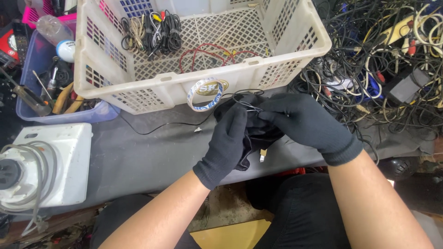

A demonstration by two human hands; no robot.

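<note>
Both hands wear black knit gloves and meet over the grey table (138, 157). My left hand (227, 143) and my right hand (307, 121) together grip a bundle of thin black cable (258, 133), with a small loop pinched at the fingertips. A loose strand of the same black cable (166, 125) trails left across the table. A pale connector end (262, 156) hangs below the bundle. A roll of white and blue tape (205, 94) leans against the basket just beyond my fingers.
A cream plastic basket (203, 74) holds coiled black cable bundles (152, 32) and red wire. A large tangle of cables (387, 60) lies right. A blue bin of tools (50, 92) and a white appliance (46, 166) sit left.
</note>
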